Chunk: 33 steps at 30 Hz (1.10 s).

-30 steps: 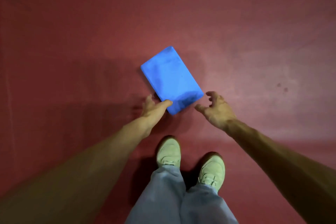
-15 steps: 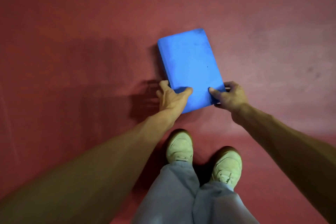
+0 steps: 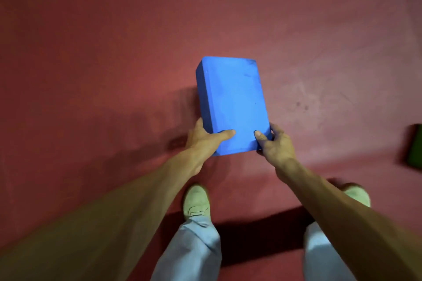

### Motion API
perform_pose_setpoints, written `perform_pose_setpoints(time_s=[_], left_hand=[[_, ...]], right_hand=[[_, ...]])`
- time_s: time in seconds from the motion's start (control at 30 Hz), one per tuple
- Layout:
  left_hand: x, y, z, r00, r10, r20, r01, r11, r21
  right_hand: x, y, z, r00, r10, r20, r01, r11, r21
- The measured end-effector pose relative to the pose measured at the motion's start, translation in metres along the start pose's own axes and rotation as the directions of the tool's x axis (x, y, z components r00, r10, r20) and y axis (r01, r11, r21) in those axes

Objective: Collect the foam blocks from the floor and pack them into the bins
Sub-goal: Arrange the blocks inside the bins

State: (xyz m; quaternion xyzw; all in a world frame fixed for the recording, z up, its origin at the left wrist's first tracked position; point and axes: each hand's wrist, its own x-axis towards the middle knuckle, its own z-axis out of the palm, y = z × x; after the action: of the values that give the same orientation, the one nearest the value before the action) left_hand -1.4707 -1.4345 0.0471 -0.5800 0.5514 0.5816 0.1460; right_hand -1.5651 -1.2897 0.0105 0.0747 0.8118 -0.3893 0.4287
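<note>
One cropped green block [image 3: 416, 147], one blue block [image 3: 233, 102].

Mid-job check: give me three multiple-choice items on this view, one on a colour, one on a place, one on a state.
1. What colour is the foam block? A. yellow B. blue C. white
2. Where is the dark green thing? A. on top of the block B. at the top left C. on the floor at the right edge
3. What do the left hand and right hand do with the block? A. both grip its near end B. only one touches it C. neither touches it
B: its faces are blue. C: the right edge cuts it off. A: thumbs on top, near corners.
</note>
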Motion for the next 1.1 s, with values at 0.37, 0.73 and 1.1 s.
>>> perform_pose_setpoints(time_s=[0.37, 0.73, 1.1], left_hand=[[-0.024, 0.079, 0.26, 0.978, 0.207, 0.001, -0.201, 0.947, 0.252], [0.013, 0.086, 0.475, 0.907, 0.42, -0.031, -0.322, 0.739, 0.592], [0.042, 0.057, 0.504, 0.903, 0.424, -0.07, -0.275, 0.695, 0.664]], right_hand=[[0.059, 0.09, -0.26, 0.971, 0.206, -0.124, -0.175, 0.959, 0.224], [0.134, 0.229, -0.415, 0.743, 0.642, -0.19, -0.268, 0.545, 0.794], [0.214, 0.269, -0.414, 0.721, 0.693, -0.012, -0.082, 0.104, 0.991]])
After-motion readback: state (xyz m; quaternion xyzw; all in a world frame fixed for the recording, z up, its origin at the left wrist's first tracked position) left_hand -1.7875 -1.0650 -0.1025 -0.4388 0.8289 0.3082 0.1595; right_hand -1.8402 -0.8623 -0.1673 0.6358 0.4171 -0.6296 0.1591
